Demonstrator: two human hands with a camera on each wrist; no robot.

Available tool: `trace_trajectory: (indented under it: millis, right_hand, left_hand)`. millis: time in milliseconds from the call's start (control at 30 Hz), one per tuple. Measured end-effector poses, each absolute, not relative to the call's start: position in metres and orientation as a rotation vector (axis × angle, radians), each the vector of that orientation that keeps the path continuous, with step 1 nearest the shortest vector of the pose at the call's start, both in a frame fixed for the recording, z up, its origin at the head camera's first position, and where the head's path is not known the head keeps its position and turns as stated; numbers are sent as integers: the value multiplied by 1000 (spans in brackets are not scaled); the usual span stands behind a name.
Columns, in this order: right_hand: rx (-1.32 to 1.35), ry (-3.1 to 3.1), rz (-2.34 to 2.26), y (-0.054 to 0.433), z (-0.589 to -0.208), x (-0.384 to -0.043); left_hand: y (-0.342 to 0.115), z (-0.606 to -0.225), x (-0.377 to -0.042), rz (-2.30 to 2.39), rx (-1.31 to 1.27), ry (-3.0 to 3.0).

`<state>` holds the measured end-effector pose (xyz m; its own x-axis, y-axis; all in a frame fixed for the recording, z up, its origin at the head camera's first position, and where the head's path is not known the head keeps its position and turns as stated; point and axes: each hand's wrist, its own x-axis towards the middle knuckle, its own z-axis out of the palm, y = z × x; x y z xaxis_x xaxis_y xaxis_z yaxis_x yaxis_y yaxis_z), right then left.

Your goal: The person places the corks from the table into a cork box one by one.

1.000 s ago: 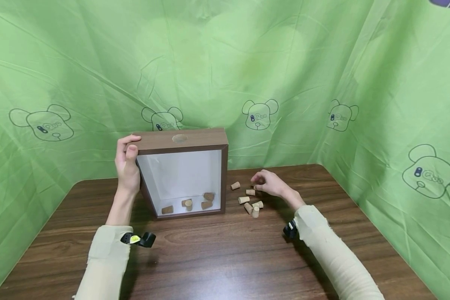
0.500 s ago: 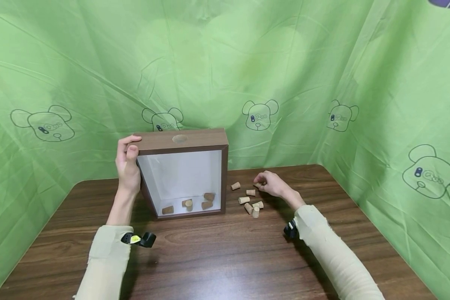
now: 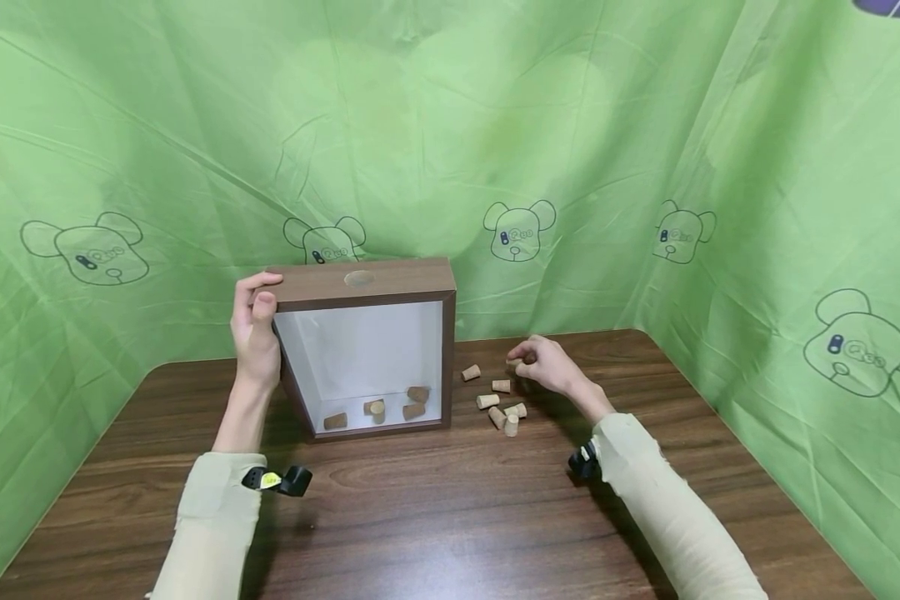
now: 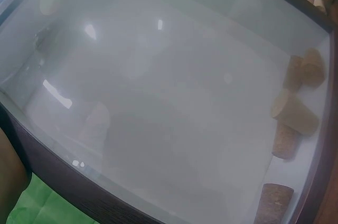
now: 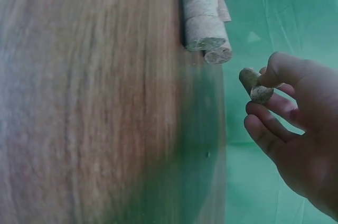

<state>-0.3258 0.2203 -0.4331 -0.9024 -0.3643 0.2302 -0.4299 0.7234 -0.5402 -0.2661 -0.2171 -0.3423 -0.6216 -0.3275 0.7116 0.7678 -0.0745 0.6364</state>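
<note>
My left hand [image 3: 257, 333] grips the upper left corner of a brown wooden shadow box [image 3: 363, 282], which stands upright with a round hole in its top and a clear front. Several corks [image 3: 335, 421] lie inside along its bottom; the left wrist view shows corks [image 4: 283, 142] behind the pane too. To the right of the box, my right hand [image 3: 547, 367] pinches a cork [image 5: 261, 94] between thumb and fingers, just above the table. Several loose corks [image 3: 487, 401] lie between that hand and the box; one cork [image 3: 512, 425] stands on end.
The brown wood-grain table [image 3: 435, 517] stretches toward the front. A green curtain [image 3: 600, 167] with bear-head drawings hangs behind the table and along both sides.
The right hand's fingers have closed on a cork at the back of the loose pile and raised it slightly. My left hand and the box have stayed put.
</note>
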Motion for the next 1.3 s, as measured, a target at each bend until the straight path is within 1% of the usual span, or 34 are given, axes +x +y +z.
trace_trajectory:
  millis: [267,933,1300]
  right_hand:
    - [674,-2748,965,220,-424,-319]
    - [791,-2552,949,205,-380,-303]
    - [781,-2476,930,200,-350,-290]
  left_hand:
    - [-217,-342,-265,-1795,-506,-1417]
    - [-219,-342,-265,-1801,-499,-1416]
    - [-218,-344,-267,-1797,-507,-1415]
